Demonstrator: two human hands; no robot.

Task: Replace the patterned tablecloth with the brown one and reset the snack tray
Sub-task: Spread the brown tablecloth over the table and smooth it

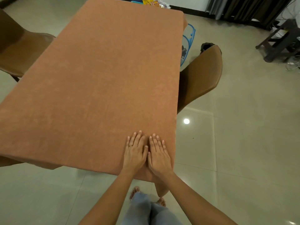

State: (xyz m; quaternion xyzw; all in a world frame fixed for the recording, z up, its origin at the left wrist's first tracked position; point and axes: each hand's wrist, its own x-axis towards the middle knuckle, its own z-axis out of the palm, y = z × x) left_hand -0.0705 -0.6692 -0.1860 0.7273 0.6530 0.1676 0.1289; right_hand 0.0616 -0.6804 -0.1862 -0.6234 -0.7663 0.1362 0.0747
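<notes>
Two hands flat on the cloth, side by side, thumbs touching or nearly so: left hand [134, 153] and right hand [159, 155], fingers straight, palms down, gripping nothing. Ring [130, 145] on the left hand.

Position: both rest on the brown tablecloth [100, 75] close to the near right corner of the table, just inside the near edge.

Done, as judged from the view:
- Brown tablecloth covers the whole visible tabletop and drapes over the near edge and the right side
- Surface reads smooth; no folds or bunching seen
- Patterned tablecloth is off the table; its whereabouts cannot be told

Step in hand: likely smoothing or seating the cloth at this corner, given the flat palms.

Left to do:
- Snack tray is not on the cloth. A teal-rimmed item [137, 2] with a yellow packet [147, 0] sits past the far end, cropped by the frame edge; probably the snack tray, not certain
- It has to be set on the table and its contents arranged

Surroundings: left chair [24, 51] beside the table, right chair [201, 75] angled against the right side, blue mesh hamper [189, 36] on the floor by the far right corner

Estimate: cloth swap essentially complete, tray reset not yet begun
</notes>
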